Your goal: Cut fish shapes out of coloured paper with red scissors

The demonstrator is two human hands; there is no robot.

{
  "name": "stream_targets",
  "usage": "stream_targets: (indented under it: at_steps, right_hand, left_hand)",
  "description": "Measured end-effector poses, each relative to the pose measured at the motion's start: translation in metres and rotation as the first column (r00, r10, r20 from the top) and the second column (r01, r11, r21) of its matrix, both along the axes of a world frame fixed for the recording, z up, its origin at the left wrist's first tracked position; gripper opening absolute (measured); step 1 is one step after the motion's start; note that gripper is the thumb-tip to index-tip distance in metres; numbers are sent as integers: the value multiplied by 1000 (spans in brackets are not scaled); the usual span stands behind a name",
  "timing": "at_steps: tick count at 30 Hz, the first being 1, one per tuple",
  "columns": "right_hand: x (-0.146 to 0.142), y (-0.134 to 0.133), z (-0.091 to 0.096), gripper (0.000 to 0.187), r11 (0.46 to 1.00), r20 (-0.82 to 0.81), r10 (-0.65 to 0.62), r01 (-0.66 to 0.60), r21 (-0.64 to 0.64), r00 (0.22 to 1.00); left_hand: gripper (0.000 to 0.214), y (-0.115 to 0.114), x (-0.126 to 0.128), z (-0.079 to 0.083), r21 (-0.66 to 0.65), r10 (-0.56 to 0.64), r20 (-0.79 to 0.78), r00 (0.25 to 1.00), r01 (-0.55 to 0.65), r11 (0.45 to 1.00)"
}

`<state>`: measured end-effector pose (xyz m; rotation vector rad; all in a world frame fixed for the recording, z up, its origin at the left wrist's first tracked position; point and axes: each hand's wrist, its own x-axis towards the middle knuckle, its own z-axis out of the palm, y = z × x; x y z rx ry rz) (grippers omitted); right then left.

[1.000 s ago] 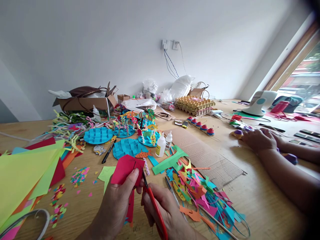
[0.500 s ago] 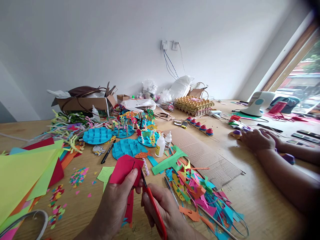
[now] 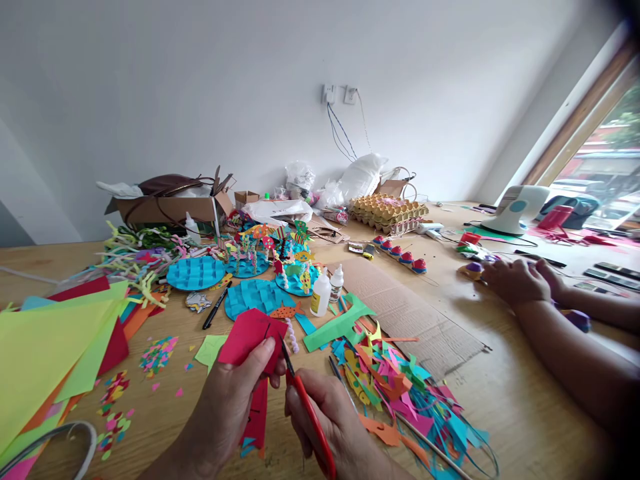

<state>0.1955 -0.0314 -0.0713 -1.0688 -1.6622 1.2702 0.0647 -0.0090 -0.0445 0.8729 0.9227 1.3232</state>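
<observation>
The left hand point(image 3: 227, 407) pinches a sheet of red paper point(image 3: 250, 340) between thumb and fingers, holding it up just above the tabletop point(image 3: 510, 393). The right hand point(image 3: 333, 427) is closed around red-handled scissors point(image 3: 305, 400), whose blades meet the paper's right edge. A pile of coloured paper scraps point(image 3: 395, 387) lies just to the right.

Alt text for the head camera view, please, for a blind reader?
A person's left hand holds a red paper piece while the right hand holds red-handled scissors to its edge, above a wooden table strewn with coloured paper scraps. Another person's hands rest nearby.
</observation>
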Motion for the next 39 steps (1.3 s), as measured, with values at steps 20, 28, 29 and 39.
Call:
stream_targets:
  at_steps: [20,28,29,39]
  right_hand:
    - [1,1,4,48,998,-38,7,-9,-66,999]
    - [2,-1,0,45,999,15,15,-15,-40,1000]
    - [3,0,0,44,999,20,11,-11,-38,1000]
    - [2,3,0,38,1000,17,5,-5,-11,1000]
  left_hand:
    - [13,0,-8,-1,-41,-82,-101,992,78,996]
    - [14,1,-11,5,-29,-152,-124,981,149,988]
    - [14,1,-11,6,-30,-152,-125,980,150,988]
    - [13,3,-13,4,-49,-163,-133,978,158,986]
